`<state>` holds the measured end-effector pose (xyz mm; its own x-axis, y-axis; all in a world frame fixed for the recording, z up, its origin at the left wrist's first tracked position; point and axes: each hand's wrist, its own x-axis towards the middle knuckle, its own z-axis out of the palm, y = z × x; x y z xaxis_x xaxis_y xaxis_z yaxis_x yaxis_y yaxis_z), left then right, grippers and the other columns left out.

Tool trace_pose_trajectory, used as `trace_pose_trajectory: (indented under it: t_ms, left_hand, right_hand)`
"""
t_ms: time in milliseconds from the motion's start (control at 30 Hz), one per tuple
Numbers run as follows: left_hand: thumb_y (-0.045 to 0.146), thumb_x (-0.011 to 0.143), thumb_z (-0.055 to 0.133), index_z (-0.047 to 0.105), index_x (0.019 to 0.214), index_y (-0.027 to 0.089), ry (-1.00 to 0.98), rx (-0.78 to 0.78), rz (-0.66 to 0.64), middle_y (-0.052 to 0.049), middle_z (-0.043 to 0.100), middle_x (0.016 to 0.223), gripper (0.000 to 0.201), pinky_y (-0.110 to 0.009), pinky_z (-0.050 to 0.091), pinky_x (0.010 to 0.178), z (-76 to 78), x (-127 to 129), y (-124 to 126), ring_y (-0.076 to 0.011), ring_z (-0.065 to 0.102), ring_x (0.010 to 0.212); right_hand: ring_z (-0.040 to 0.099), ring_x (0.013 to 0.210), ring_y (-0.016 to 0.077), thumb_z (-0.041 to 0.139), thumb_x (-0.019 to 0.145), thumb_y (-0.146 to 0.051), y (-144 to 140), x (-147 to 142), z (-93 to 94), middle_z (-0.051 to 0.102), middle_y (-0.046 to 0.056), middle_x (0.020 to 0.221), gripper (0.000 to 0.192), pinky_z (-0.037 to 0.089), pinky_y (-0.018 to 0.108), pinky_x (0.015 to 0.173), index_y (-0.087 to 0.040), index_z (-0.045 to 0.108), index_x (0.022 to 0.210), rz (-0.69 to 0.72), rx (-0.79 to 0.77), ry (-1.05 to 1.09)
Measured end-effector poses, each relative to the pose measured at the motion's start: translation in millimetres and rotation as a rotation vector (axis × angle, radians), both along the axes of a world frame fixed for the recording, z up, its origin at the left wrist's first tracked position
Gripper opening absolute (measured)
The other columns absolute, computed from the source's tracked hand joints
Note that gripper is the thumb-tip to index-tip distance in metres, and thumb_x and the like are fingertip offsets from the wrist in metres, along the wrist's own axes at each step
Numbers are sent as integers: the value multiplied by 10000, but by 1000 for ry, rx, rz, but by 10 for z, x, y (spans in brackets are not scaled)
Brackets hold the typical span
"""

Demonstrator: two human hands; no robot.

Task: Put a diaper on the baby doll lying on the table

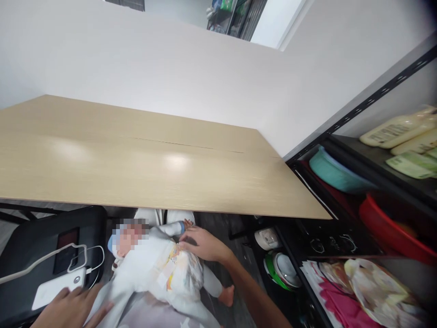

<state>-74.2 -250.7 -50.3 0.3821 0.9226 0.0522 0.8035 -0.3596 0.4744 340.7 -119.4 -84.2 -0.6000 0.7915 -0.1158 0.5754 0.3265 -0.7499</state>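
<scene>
The bench (143, 155), one long pale wooden top filling the middle of the frame, carried nothing. To its right stood one black metal shelf unit (344, 123) with several tiers: a teal basin (336, 175) and a red tub (389, 228) on one level, pale refill pouches (399, 130) above, at least three, and printed cloth at the lower right.

Below the bench edge, at the lower centre, one baby doll (153, 269) in a white suit and blue cap lay on its back across the person's lap. It was fully dressed as far as could be seen; one bare foot showed at the right. Judging by this, the dressing looked largely done, with only settling or lifting the doll left.

The right hand (201, 243) lay open and flat on the doll's chest, fingers spread, gripping nothing. The left hand (73, 307), at the lower left, rested open beside the doll's shoulder, touching its sleeve, just under one white power bank (56, 287) with one white cable (73, 257), lying on a black chair seat (37, 255).

Two bowls sat on the floor under the shelf.
</scene>
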Motion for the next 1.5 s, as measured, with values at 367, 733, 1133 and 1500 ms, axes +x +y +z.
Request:
trace_pose_trajectory:
  t_ms: [367, 733, 1133, 1500]
  left_hand:
    - [406, 1149, 580, 677, 1362, 308, -168, -247, -438, -65, 736, 1364, 254, -426, 563, 1068, 230, 1316, 791, -283, 676, 1234]
    - [360, 1154, 544, 707, 1220, 280, -171, -369, -390, -52, 728, 1220, 193, -411, 503, 1031, 211, 1313, 860, -270, 640, 1148]
    - [318, 1112, 574, 719, 1169, 329, -154, -672, -458, -9, 743, 1219, 155, -317, 525, 1045, 677, 905, 851, -226, 686, 1191]
    - [432, 1105, 601, 698, 1247, 271, -127, -376, -462, -74, 740, 1278, 236, -457, 475, 1164, 272, 1722, 1112, -304, 638, 1303]
  right_hand:
    - [721, 956, 204, 771, 995, -244, -116, -102, -31, 809, 17, 965, 88, 504, 310, 914, -229, 823, 927, -141, 14, 48]
    - [759, 1011, 249, 695, 1017, -240, 121, -18, -396, 806, 74, 1045, 116, 565, 368, 961, -210, 776, 939, -353, 70, 31]
    - [713, 1218, 221, 653, 1116, -317, -219, -479, 351, 804, 44, 1233, 203, 510, 327, 1106, -253, 786, 1256, 114, 90, 103]
    - [623, 749, 208, 531, 1150, -492, -789, 434, 542, 727, 21, 776, 473, 384, 335, 754, -250, 665, 767, -195, -60, -237]
